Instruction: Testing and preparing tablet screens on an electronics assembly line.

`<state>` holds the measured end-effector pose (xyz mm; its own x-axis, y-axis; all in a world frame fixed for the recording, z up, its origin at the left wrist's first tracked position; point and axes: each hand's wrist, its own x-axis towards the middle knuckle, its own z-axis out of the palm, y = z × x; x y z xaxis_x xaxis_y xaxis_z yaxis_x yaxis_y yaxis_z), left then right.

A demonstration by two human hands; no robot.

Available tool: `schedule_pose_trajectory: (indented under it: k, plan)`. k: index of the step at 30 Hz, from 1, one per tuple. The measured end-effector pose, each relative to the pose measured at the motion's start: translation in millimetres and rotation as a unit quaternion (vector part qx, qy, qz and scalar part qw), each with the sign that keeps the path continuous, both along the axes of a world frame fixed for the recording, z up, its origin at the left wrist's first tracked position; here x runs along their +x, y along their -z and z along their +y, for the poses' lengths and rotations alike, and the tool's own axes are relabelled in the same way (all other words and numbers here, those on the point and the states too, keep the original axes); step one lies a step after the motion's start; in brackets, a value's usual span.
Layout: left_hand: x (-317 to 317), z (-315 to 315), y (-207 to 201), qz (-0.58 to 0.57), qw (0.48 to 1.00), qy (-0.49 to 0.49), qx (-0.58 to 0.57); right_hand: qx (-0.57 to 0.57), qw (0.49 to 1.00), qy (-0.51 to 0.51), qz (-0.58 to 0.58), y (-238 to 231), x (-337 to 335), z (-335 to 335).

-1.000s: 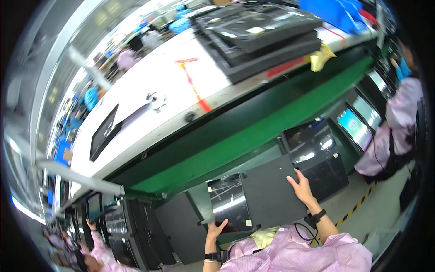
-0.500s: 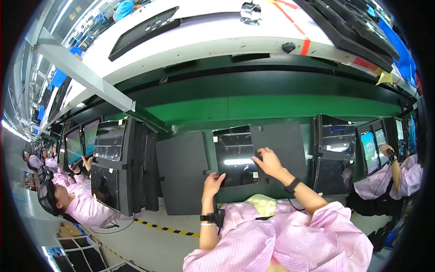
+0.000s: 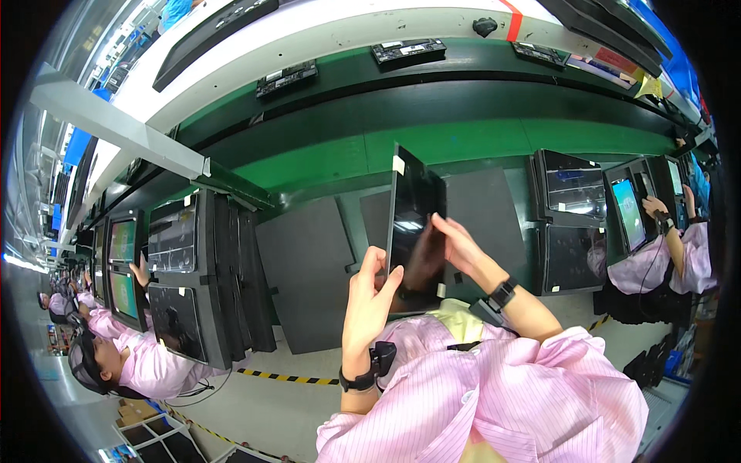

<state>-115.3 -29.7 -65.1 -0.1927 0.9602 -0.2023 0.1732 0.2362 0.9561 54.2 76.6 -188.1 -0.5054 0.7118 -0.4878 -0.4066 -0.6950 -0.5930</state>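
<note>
A thin, glossy black display panel [image 3: 413, 224] with small pale tags at its corners is held up and tilted in front of me. My left hand [image 3: 369, 301] grips its left edge, thumb lying over the face. On the opposite edge my right hand [image 3: 465, 248] is closed, with the thumb on the glass and the other fingers partly hidden behind. Beneath the panel lie matte dark-grey boards, one to the left [image 3: 302, 270] and another to the right [image 3: 488, 224].
Stacked black trays with glossy panels stand at left [image 3: 174, 241] and right [image 3: 571, 185]. A grey metal post [image 3: 131, 127] slants across the upper left. Along the top runs a white shelf [image 3: 340, 37]. Co-workers handle lit screens on the left and right [image 3: 629, 208].
The panel has risen off the dark board and tipped steeply. Both hands have closed on its sides, where before they rested at its edges. The view has shifted slightly.
</note>
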Motion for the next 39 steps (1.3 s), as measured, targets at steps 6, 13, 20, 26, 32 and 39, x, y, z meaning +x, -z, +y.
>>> schedule_pose_trajectory:
  k: [6, 13, 20, 26, 32, 39]
  plan:
    - [20, -29, -61, -0.306, 0.943, 0.122, 0.042, 0.141, 0.981, 0.131, -0.035, -82, 21, -3]
    - [37, -38, -64, -0.434, 0.877, 0.194, 0.076, 0.124, 0.979, 0.156, -0.040, -125, 43, -14]
    - [53, -46, -64, -0.432, 0.872, 0.217, 0.079, 0.165, 0.969, 0.179, -0.051, -139, 60, -16]
    - [67, -54, -70, -0.458, 0.859, 0.101, 0.204, 0.148, 0.967, 0.192, -0.074, -158, 64, -23]
    - [53, -69, -51, -0.235, 0.918, 0.158, 0.277, 0.101, 0.966, 0.214, -0.101, -174, 72, -37]
    - [54, -79, -43, -0.286, 0.895, 0.136, 0.314, 0.108, 0.957, 0.258, -0.074, -183, 75, -50]
